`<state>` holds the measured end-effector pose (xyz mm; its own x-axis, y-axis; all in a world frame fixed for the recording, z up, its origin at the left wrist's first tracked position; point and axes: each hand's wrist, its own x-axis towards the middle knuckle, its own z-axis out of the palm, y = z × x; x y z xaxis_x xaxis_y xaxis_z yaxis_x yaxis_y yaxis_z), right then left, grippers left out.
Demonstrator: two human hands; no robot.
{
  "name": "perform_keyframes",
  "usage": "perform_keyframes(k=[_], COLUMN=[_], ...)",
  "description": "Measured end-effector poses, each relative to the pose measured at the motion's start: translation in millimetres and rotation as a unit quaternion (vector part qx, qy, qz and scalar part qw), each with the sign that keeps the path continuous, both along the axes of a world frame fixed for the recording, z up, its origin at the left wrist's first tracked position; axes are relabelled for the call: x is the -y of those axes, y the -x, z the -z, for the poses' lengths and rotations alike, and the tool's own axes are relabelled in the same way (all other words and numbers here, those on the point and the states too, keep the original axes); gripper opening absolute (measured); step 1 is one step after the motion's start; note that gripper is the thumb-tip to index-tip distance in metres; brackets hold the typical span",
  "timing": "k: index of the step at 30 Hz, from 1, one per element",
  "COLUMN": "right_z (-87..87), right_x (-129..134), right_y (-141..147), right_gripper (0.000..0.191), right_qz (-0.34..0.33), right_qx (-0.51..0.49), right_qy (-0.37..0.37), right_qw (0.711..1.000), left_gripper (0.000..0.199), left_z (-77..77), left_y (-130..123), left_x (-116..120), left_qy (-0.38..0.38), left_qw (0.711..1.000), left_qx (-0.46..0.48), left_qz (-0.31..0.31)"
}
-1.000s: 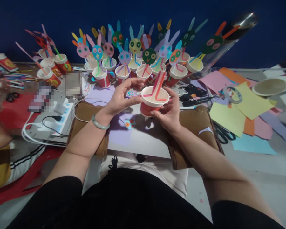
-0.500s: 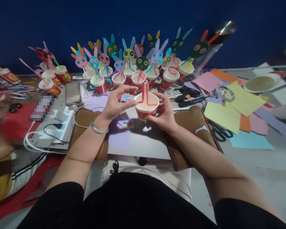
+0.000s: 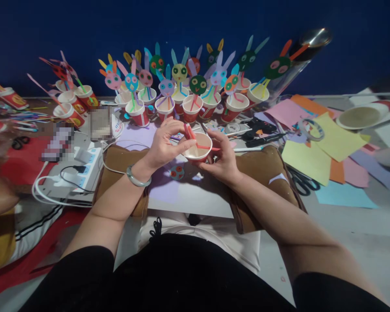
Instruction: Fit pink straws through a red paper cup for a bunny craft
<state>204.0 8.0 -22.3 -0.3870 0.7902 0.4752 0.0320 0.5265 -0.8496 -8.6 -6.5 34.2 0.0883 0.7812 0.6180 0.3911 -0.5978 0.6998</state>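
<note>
A small red paper cup (image 3: 199,147) with a white inside is held between both hands above a lilac paper sheet (image 3: 164,182). My right hand (image 3: 222,158) cradles the cup from the right and below. My left hand (image 3: 165,145) is closed over the cup's left rim, its fingers pinching the red straws (image 3: 190,131) that stick out of the cup. A small round paper face (image 3: 177,172) lies on the lilac sheet just below the cup.
Several finished cups with paper rabbit heads (image 3: 182,93) stand in rows behind. Coloured paper sheets (image 3: 315,143), a tape roll (image 3: 308,129), a glue gun (image 3: 263,132) and scissors (image 3: 300,184) lie right. A power strip (image 3: 74,167) lies left. Another person's knee (image 3: 0,199) shows far left.
The cup has come down and tilted toward me. My left hand has closed onto the straws, which stood upright before and now lean left under the fingers.
</note>
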Motion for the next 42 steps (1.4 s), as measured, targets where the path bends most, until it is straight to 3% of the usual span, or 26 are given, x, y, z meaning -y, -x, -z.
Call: perform_keyframes(k=[10, 18, 31, 42], right_z=[2.3, -0.2, 1.3, -0.4], right_x=[-0.3, -0.1, 3.1, 4.3], right_y=[-0.5, -0.6, -0.1, -0.2], right_gripper=[0.090, 0.088, 0.087, 0.085], right_qz=[-0.013, -0.028, -0.043, -0.035], right_qx=[0.006, 0.013, 0.031, 0.040], right_qy=[0.013, 0.008, -0.017, -0.037], right_qw=[1.000, 0.999, 0.998, 0.998], left_gripper=[0.040, 0.036, 0.035, 0.033], left_z=[3.4, -4.2, 0.4, -4.8], left_y=[-4.8, 0.7, -1.0, -7.7], left_x=[-0.3, 1.8, 3.3, 10.4], left_qy=[0.026, 0.056, 0.036, -0.003], left_qw=[0.999, 0.987, 0.991, 0.995], left_qx=[0.031, 0.121, 0.129, 0.101], left_qz=[-0.005, 0.085, 0.030, -0.025])
